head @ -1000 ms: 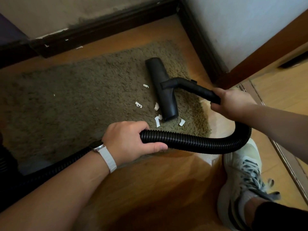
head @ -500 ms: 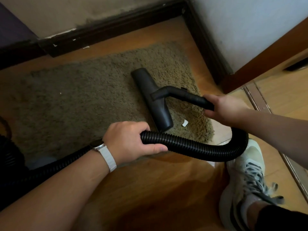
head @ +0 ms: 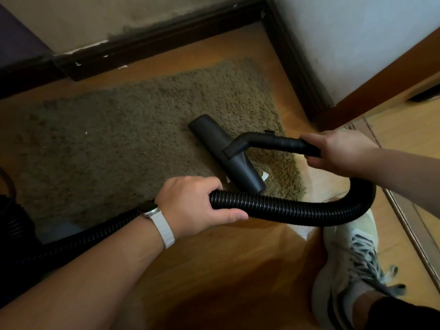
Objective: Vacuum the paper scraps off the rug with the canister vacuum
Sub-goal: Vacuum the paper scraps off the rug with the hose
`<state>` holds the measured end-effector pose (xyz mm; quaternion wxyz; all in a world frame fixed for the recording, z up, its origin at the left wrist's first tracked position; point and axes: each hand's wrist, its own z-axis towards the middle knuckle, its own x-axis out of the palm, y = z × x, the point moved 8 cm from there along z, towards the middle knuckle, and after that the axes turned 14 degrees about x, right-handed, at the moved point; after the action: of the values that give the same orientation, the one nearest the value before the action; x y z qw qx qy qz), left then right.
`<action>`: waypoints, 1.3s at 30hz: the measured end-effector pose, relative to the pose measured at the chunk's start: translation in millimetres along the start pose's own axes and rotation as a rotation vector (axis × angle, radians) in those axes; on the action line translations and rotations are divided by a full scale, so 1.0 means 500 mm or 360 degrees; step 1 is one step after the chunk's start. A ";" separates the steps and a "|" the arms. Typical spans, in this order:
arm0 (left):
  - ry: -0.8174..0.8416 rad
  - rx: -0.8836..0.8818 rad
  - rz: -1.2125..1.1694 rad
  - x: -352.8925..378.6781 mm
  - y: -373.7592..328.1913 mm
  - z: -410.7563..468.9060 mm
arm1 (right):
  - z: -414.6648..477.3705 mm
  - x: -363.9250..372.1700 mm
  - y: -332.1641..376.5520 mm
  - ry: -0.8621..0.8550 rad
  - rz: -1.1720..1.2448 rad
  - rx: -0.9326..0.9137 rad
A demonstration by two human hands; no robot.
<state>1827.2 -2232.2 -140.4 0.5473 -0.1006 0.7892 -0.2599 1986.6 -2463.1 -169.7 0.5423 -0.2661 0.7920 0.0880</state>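
Observation:
A shaggy olive rug (head: 123, 129) lies on the wooden floor. The black vacuum floor nozzle (head: 226, 153) rests on its right part, slanted. My right hand (head: 338, 151) grips the black wand (head: 276, 140) behind the nozzle. My left hand (head: 192, 206) grips the ribbed black hose (head: 297, 210), which loops from the wand down and across to the left. One white paper scrap (head: 264, 175) lies just right of the nozzle's near end. A tiny white fleck (head: 86, 133) sits on the rug's left part.
Dark baseboards (head: 152, 44) and walls close the corner beyond the rug. A door sill (head: 404, 225) runs along the right. My white sneaker (head: 352, 265) stands on the floor at lower right. The dark canister body (head: 9, 210) shows at the left edge.
The nozzle swept left over the cluster of scraps, which are gone from view, then slid back right. One scrap stays beside the nozzle. Both hands kept their grips.

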 end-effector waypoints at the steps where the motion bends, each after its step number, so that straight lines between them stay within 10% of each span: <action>1: 0.0002 0.0002 -0.0007 0.001 -0.002 0.002 | -0.001 -0.001 -0.014 0.0012 -0.0020 0.0030; 16: 0.0116 0.0028 -0.0018 0.026 0.001 0.002 | 0.004 0.013 0.056 0.0002 -0.0239 -0.0261; 39: -0.0106 -0.0017 -0.0031 -0.006 0.005 -0.001 | 0.074 -0.072 -0.030 -0.0124 -0.0350 0.0178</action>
<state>1828.0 -2228.8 -139.1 0.5702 -0.1200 0.7708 -0.2576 2034.3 -2448.2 -149.6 0.5931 -0.3171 0.7400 -0.0061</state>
